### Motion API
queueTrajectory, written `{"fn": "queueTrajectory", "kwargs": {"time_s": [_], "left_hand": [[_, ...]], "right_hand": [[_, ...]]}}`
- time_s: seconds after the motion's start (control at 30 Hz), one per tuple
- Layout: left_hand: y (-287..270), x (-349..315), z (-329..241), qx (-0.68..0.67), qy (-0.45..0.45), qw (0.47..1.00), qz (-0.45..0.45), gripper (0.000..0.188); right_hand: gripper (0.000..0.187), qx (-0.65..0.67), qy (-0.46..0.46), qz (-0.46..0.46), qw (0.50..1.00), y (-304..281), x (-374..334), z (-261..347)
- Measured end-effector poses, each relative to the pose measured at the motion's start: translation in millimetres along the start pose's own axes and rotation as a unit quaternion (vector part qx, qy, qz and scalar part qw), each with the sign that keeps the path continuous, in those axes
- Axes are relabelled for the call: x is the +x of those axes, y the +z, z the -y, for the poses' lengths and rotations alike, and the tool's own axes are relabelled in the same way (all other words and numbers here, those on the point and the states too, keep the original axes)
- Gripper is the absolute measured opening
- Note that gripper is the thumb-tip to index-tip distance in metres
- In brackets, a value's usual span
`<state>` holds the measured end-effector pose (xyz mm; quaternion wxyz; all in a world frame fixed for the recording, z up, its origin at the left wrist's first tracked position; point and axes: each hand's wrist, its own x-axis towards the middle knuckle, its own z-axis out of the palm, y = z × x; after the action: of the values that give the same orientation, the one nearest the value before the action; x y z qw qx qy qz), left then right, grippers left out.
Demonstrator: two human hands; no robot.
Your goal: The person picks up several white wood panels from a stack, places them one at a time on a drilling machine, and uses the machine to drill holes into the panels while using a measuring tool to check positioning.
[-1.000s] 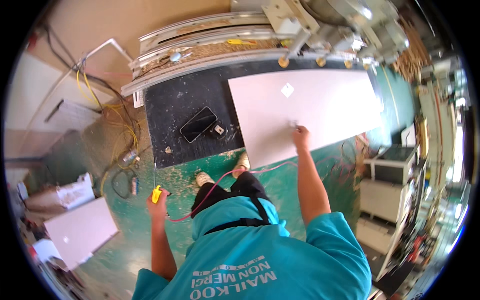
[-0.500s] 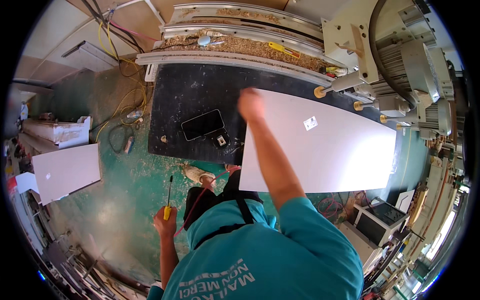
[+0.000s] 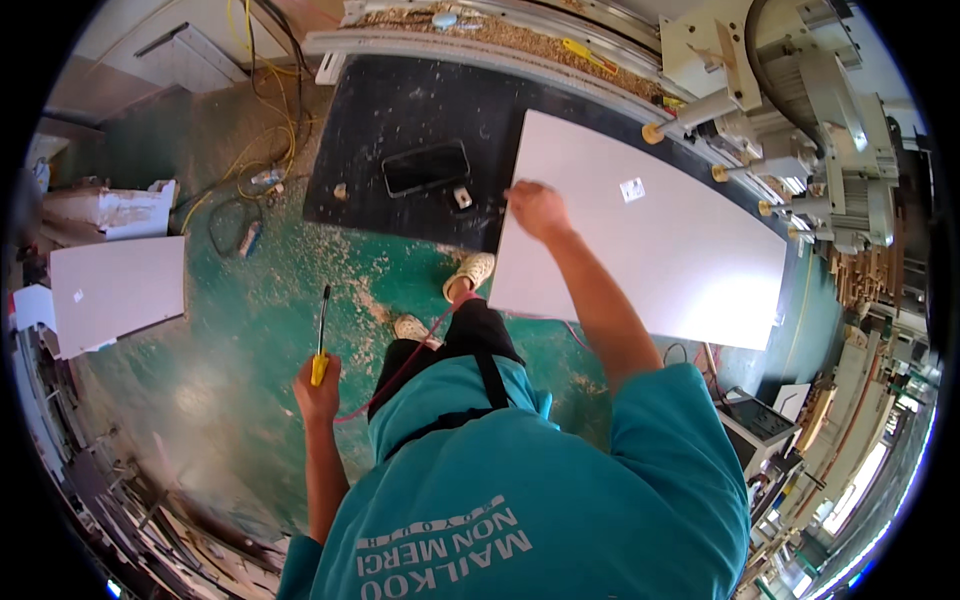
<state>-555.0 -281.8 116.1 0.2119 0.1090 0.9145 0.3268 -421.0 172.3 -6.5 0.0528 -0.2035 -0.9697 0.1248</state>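
My left hand (image 3: 318, 392) is closed around the yellow handle of a screwdriver (image 3: 319, 345), its dark-tipped shaft pointing up and away over the floor. At the left edge of a large white panel (image 3: 650, 240), my right hand (image 3: 540, 209) has its fingers curled against the rim; exactly how the fingertips sit there is partly hidden. The panel lies on a black table (image 3: 400, 105) and overhangs its near side. A white label (image 3: 632, 190) sticks to its top. Left of the panel lie a dark-screened phone (image 3: 425, 168) and a small black-and-white item (image 3: 461, 198).
Machine heads with brass-coloured tips (image 3: 653, 133) stand at the far right. A rail with wood chips and a yellow cutter (image 3: 590, 56) runs behind the table. Another pale panel (image 3: 118, 292) is at the left. Yellow cables (image 3: 292, 130) and a pink hose (image 3: 400, 375) trail nearby.
My right hand has come nearer along the panel's left edge from its far corner. My left hand still holds the screwdriver. My view and feet have shifted.
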Motion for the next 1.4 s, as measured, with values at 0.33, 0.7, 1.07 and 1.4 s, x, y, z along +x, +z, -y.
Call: {"fn": "queueTrajectory", "kwargs": {"time_s": [0.33,0.7,1.07,1.4], "left_hand": [[5.7,-32.4,56.1,0.155,0.191,0.923,0.296,0.035],[43.0,-37.8,23.3,0.082,0.331,0.895,0.289,0.040],[190.8,-64.0,-69.8,0.172,0.242,0.900,0.320,0.057],[243.7,-120.8,-245.8,-0.350,0.069,0.895,0.266,0.029]], "right_hand": [[0.014,0.225,0.283,-0.047,0.931,33.9,-278.7,179.0],[0.010,0.195,0.295,-0.300,0.886,-97.6,-246.3,29.1],[0.007,-0.054,0.089,-0.557,0.824,-449.3,-102.6,-140.3],[0.035,-0.227,0.029,-0.606,0.761,-474.2,-40.4,-220.9]]}}
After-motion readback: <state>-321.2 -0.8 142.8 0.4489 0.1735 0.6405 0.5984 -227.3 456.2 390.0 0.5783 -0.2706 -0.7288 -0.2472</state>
